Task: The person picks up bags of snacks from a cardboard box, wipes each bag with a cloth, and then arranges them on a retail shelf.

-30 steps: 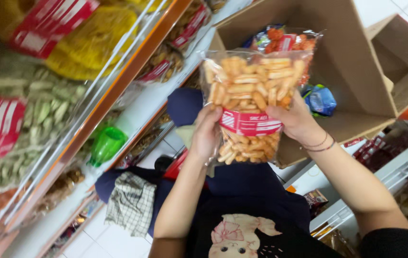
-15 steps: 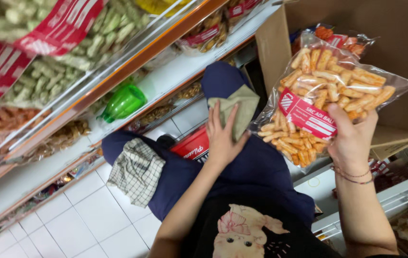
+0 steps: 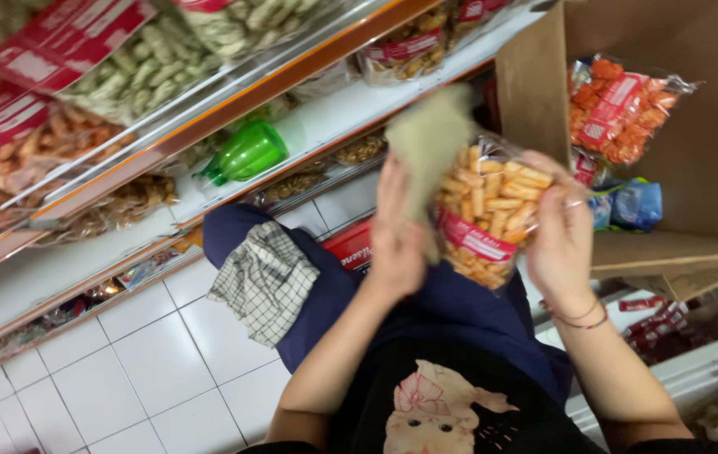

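Head | left hand (image 3: 397, 244): blurred cloth (image 3: 428, 139) (perhaps) | right hand (image 3: 559, 240): snack bag (image 3: 487, 210)

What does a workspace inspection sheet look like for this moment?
Surface: white tiled floor; white shelf board.
Job's things: clear bag of orange snack sticks with a red label; blurred greenish cloth against the bag.
Clutter: checked cloth on the knee; green plastic cup lying on the shelf.
Hands: left hand holds the greenish cloth; right hand grips the bag.
Cables: nothing seen.
Surroundings: shelves of bagged snacks; open cardboard box holding more snack bags.
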